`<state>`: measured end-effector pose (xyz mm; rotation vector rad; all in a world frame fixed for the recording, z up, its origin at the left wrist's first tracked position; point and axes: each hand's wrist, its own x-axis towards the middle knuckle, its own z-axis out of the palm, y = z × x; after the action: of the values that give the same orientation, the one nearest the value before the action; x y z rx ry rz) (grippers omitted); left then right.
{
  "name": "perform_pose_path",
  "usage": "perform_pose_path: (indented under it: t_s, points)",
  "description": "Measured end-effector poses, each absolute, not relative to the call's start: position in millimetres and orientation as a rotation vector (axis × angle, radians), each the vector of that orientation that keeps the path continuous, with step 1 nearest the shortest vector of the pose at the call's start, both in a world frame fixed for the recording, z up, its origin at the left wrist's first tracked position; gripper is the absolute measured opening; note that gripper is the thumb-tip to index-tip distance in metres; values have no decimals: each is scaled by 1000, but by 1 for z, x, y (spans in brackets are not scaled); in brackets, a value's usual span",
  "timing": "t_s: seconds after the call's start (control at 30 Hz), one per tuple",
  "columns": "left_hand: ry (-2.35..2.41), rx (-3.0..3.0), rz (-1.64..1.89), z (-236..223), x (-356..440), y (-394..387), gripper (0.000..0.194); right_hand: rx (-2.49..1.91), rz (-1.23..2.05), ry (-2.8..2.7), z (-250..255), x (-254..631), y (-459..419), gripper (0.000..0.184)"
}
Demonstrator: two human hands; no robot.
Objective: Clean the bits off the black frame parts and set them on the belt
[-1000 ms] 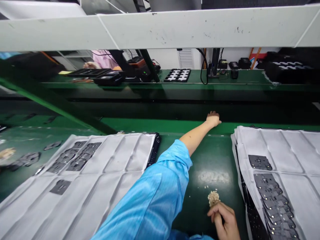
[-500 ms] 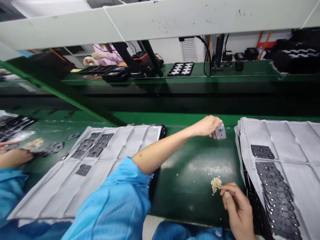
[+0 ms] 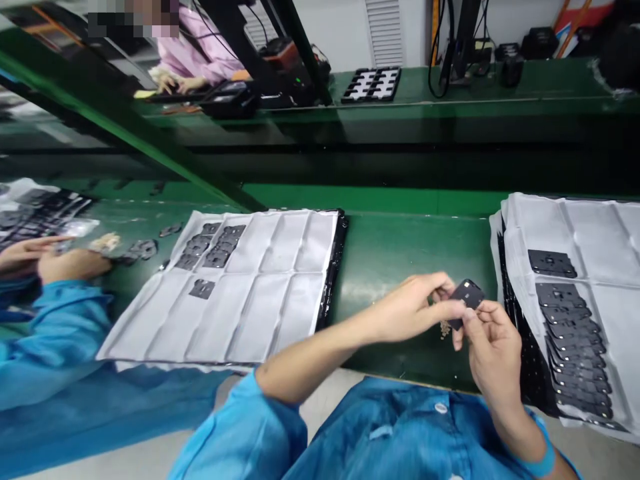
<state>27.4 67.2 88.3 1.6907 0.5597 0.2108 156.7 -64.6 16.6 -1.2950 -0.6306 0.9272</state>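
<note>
Both hands meet over the counter. The left hand (image 3: pixel 434 303), which half a second ago holds its part out near the far edge of the green counter (image 3: pixel 405 243), is now drawn in toward the body; the right hand (image 3: pixel 493 343) has risen from the small heap of cream-coloured pieces (image 3: pixel 445 329) to join it. The work in hand thus appears to pass from fetching the part to two-handed handling of it.

The part, a flat black plate with rounded corners and small bright spots (image 3: pixel 469 292), lies between the hands, raised above the counter just left of the right-hand tray stack with a white quilted liner (image 3: pixel 607 233). The left fingers are clamped on the plate, thumb across its near face and the others behind. The right fingers are bent, thumb and forefinger drawn close together at the plate's near edge; whether they grip the plate or pinch a cream-coloured piece cannot be told.

The heap lies partly hidden below the hands. On the right-hand stack, an overlapping column of similar dark plates (image 3: pixel 575 357) is arranged along the liner, with the arrangement unchanged throughout.
</note>
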Motion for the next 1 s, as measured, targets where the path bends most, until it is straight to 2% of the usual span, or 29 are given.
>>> perform_pose_path:
  t_s: [0.1, 0.2, 0.37, 0.6, 1.0]
  points:
    - [602, 1447, 371, 62, 13, 44, 38, -1311, 955, -669, 17, 150, -65, 29]
    - [686, 1494, 481, 53, 5, 35, 37, -1367, 949, -775, 21, 150, -66, 27]
    - [669, 1511, 289, 64, -1, 40, 29, -1431, 848, -848, 28, 161, -64, 24]
    - [719, 1798, 247, 71, 0, 39, 17, -1348, 865, -815, 26, 161, -58, 18]
    - [772, 2089, 135, 58, 4, 27, 13, -1300, 894, -707, 12, 159, -57, 18]
